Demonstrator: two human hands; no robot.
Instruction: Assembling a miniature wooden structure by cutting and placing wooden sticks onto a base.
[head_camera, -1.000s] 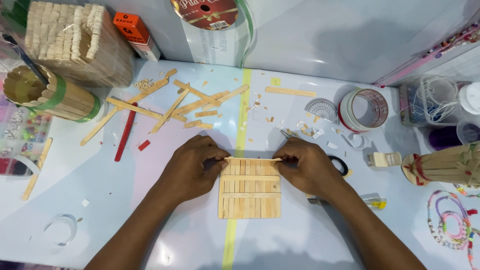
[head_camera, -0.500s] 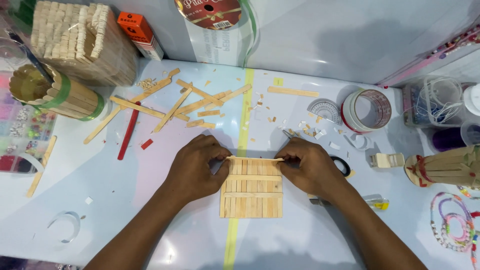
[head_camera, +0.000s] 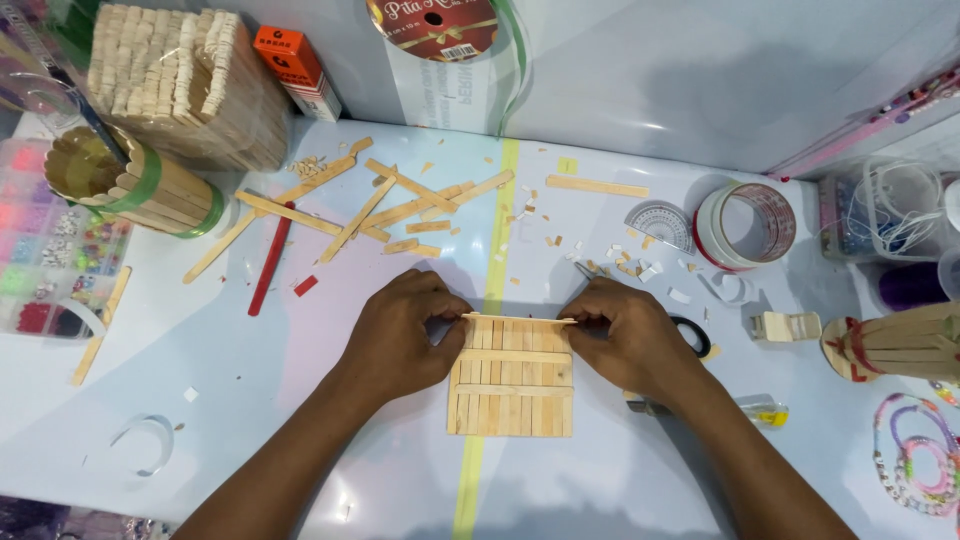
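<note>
- Both hands meet over a flat panel of wooden sticks (head_camera: 513, 385) lying on the table (head_camera: 300, 400) directly between them.
- Left hand (head_camera: 400, 335) pinches the left end of a single thin stick (head_camera: 518, 319); right hand (head_camera: 630, 335) pinches its right end, fingers curled closed on it.
- That stick lies across the panel's far edge, long axis running left to right from hand to hand, crosswise to the panel's upright slats; each hand is equally near it.
- Two more cross sticks already sit on the panel, nearer the wrists.
- Beyond the left hand lie loose sticks (head_camera: 380, 205) and a red stick (head_camera: 271, 259); beyond the right hand stands a tape roll (head_camera: 745, 225).
</note>
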